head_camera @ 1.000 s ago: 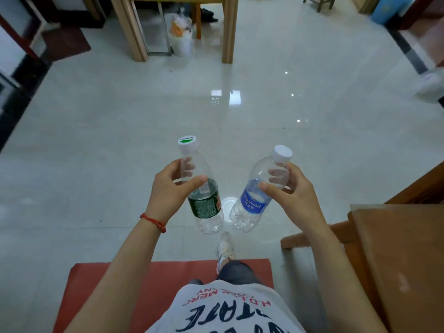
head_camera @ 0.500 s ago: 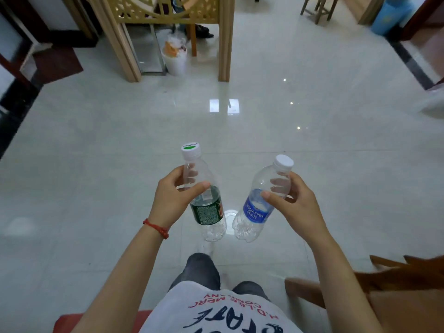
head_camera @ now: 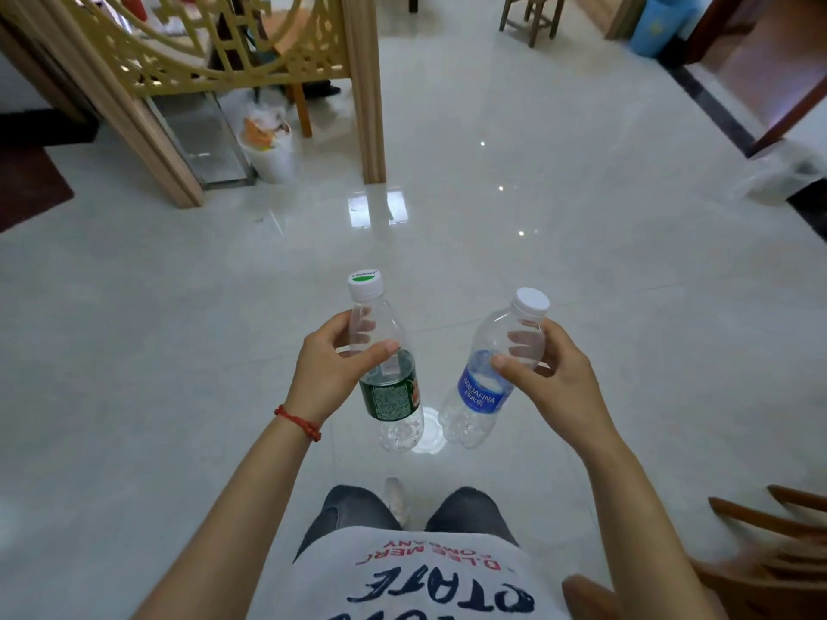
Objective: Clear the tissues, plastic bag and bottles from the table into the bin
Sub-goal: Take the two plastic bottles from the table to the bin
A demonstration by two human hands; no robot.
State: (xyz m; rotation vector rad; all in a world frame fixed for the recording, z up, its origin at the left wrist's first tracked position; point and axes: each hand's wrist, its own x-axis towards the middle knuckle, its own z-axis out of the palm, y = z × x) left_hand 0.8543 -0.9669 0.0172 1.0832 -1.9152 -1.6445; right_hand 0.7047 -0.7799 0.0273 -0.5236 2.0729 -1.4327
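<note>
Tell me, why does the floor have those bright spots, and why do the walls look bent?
Head view: the glossy tiled floor mirrors the room's lights as small white glints and a bright patch by the wooden post; another glare spot sits under the green-label bottle and blue-label bottle. The wide-angle lens bows straight edges near the borders, and the chair at lower right is blurred.

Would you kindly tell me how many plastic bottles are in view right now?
2. The clear green-labelled plastic bottle is held in the left hand; the clear blue-labelled plastic bottle is in the right hand. Others may lie out of frame.
</note>
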